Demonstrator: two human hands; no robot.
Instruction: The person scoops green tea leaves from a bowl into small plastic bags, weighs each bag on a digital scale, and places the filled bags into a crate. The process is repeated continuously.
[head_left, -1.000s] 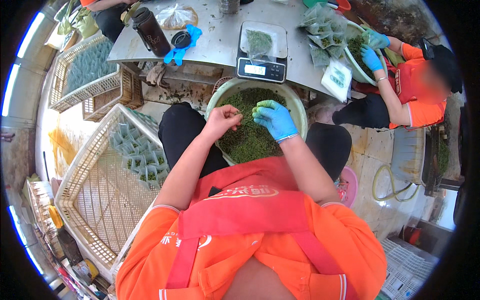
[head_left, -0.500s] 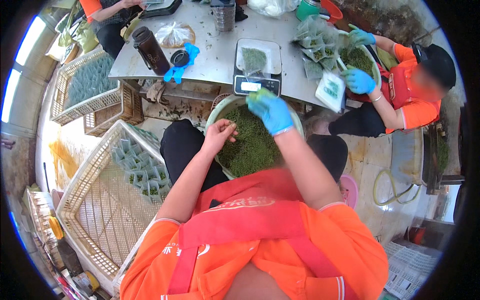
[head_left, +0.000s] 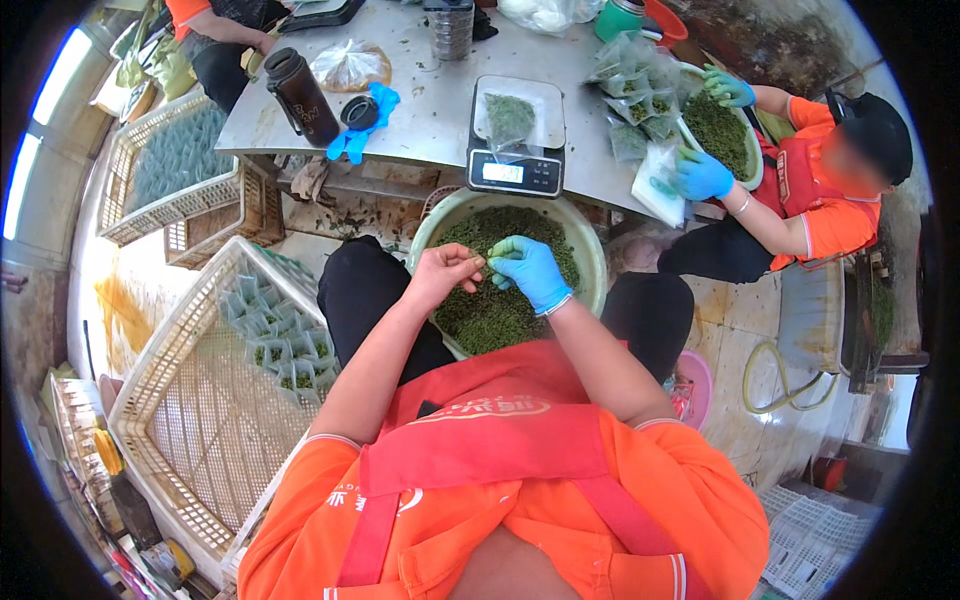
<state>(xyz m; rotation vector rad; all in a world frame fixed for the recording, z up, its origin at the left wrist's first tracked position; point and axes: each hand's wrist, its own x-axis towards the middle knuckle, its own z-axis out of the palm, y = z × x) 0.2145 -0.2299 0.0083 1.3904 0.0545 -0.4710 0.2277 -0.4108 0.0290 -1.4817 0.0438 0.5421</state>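
Observation:
Between my knees stands a pale green basin (head_left: pixel 590 252) filled with small green berries (head_left: pixel 485 328) that look like green peppercorns. My left hand (head_left: pixel 440 277), bare, is closed in a pinch above the berries. Fingertip to fingertip with it is my right hand (head_left: pixel 532 272), in a blue glove with yellow-green fingertips, also pinching. Whatever lies between the fingers is too small to make out. Just beyond the basin, on the table edge, a digital scale (head_left: pixel 515 176) carries a clear bag of green berries (head_left: pixel 510 120).
On the metal table (head_left: pixel 420 115) are a dark bottle (head_left: pixel 302 100), a blue glove (head_left: pixel 352 145) and several filled bags (head_left: pixel 632 85). At my left is a crate (head_left: pixel 205 420) with several bags. A co-worker (head_left: pixel 815 190) in orange sits at the right beside another basin (head_left: pixel 745 140).
My right hand has come back from near the scale to meet my left hand over the basin. The co-worker's gloved hands at the right have shifted slightly.

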